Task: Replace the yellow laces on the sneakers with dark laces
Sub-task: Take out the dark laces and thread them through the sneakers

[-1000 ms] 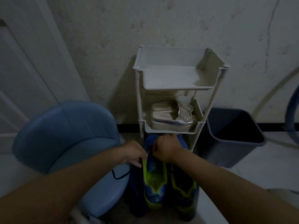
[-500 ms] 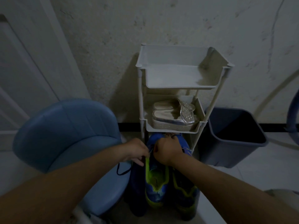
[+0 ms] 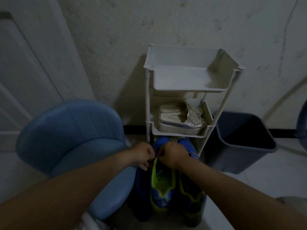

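Two blue sneakers stand on the floor just in front of the rack, toes toward it. The left hand and right hand meet over the tongue of the sneaker further left. Their fingers are curled and their knuckles are close together. It is too dark to tell what they pinch. Sandals sit on the rack's middle shelf. A chair stands left of the rack and a bin right.

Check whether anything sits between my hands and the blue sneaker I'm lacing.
Nothing visible does. The left hand and right hand are both already at the sneaker, fingers curled over its lacing area; what they pinch is too dark to tell. The white rack has a shelf over the toe, beyond the hands, not between.
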Demonstrator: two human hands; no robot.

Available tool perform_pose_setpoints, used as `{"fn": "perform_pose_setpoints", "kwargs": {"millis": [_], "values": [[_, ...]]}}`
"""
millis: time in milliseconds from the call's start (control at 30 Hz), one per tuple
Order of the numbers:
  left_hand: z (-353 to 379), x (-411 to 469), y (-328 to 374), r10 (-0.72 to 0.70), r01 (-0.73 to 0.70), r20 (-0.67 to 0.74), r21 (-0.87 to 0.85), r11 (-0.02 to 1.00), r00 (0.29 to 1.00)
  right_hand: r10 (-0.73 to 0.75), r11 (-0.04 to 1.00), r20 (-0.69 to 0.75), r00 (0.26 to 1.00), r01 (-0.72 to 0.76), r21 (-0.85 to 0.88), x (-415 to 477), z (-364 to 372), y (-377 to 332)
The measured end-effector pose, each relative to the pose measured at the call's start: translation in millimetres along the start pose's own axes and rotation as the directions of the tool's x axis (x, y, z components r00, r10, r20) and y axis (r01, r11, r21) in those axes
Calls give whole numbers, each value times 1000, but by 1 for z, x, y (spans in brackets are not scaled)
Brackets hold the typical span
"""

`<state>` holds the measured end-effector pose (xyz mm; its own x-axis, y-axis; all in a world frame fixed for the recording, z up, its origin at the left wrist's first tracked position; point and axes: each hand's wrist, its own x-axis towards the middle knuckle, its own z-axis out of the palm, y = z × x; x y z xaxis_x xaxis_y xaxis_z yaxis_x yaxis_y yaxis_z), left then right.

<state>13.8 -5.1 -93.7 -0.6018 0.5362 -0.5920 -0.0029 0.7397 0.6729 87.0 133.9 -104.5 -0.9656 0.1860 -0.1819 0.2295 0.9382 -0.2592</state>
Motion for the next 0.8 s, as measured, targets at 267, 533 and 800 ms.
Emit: {"fn": "perform_pose_setpoints", "kwargs": {"millis": [267,533,800], "values": [[-27,-1,17,115,-108,-116,68,992,987,-59,954,44,997,43,295,8,-18,4],[-32,1,23,262,-266,-203,4,964,944,-63,942,75,995,35,335,16,-25,0],[-34,-2,16,129,-128,-8,68,989,992,12,711,-62,998,35,702,26,-41,-8]]}}
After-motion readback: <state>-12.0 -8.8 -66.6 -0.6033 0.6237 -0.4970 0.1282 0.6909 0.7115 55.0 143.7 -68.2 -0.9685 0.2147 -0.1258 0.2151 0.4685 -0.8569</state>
